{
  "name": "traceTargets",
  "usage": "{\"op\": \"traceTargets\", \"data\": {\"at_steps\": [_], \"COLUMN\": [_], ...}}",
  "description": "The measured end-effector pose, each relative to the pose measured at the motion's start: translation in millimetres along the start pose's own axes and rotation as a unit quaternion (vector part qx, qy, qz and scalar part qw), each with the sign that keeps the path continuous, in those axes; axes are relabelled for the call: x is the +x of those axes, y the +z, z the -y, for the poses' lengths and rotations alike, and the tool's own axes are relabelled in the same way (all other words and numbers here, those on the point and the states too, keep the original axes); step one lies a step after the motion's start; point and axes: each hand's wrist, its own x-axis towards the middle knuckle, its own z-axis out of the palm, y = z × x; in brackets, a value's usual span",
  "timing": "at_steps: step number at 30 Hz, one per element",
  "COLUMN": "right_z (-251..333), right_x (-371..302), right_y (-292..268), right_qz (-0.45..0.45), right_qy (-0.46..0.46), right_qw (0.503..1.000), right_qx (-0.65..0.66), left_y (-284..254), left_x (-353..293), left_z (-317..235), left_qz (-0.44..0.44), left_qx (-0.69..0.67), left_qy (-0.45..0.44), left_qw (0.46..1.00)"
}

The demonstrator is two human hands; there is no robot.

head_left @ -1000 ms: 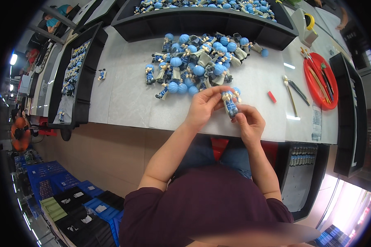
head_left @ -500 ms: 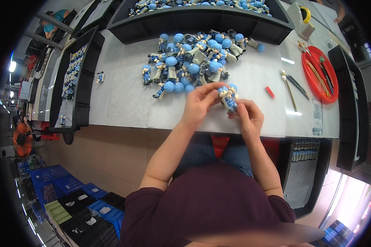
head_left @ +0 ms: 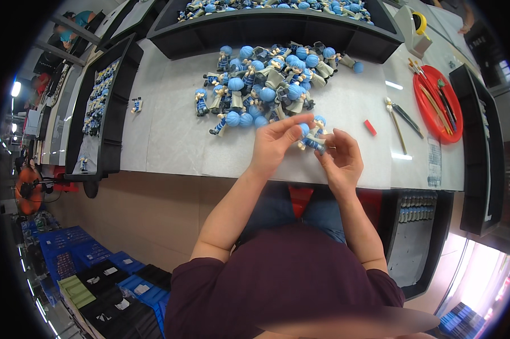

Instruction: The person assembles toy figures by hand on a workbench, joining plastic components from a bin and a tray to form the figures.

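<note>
Pale worktop (head_left: 170,135) fills most of the space up front, with a long black tray (head_left: 277,37) at the far side and a messy heap of blue-haired figurines (head_left: 267,94) just this side of it. Left hand (head_left: 272,142) has thumb and fingers pinched round the head end of one little guy; right hand (head_left: 344,163) is half curled, thumb apart from the fingers, right by the feet, and honestly I can't tell if it's touching. That held figurine (head_left: 312,143) sits tilted between the two hands, above the near edge. Looks like light, stiff, smoothish plastic to me, so I'd grip head or torso and go easy on the thin bits.
</note>
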Motion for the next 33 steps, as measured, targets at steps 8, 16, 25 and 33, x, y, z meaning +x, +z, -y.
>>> {"op": "traceTargets", "data": {"at_steps": [8, 16, 25, 33], "right_z": [10.0, 4.0, -1.3, -1.6], "right_x": [3.5, 2.1, 1.5, 0.1], "right_y": [0.8, -0.3, -3.5, 0.9], "right_qz": [0.03, 0.017, 0.0, 0.001], "right_qy": [0.036, 0.025, -0.022, -0.044], "right_qw": [0.995, 0.999, 1.0, 0.999], "right_qx": [0.089, 0.036, 0.008, -0.004], "left_y": [-2.8, -3.2, -1.2, -3.3], "left_x": [-0.7, 1.4, 1.2, -2.4], "left_z": [0.5, 2.9, 2.9, 0.7], "left_qz": [0.035, 0.094, 0.075, 0.05], "left_qx": [-0.02, -0.006, 0.013, 0.017], "left_qy": [0.077, 0.121, 0.081, 0.063], "left_qw": [0.996, 0.988, 0.994, 0.997]}}
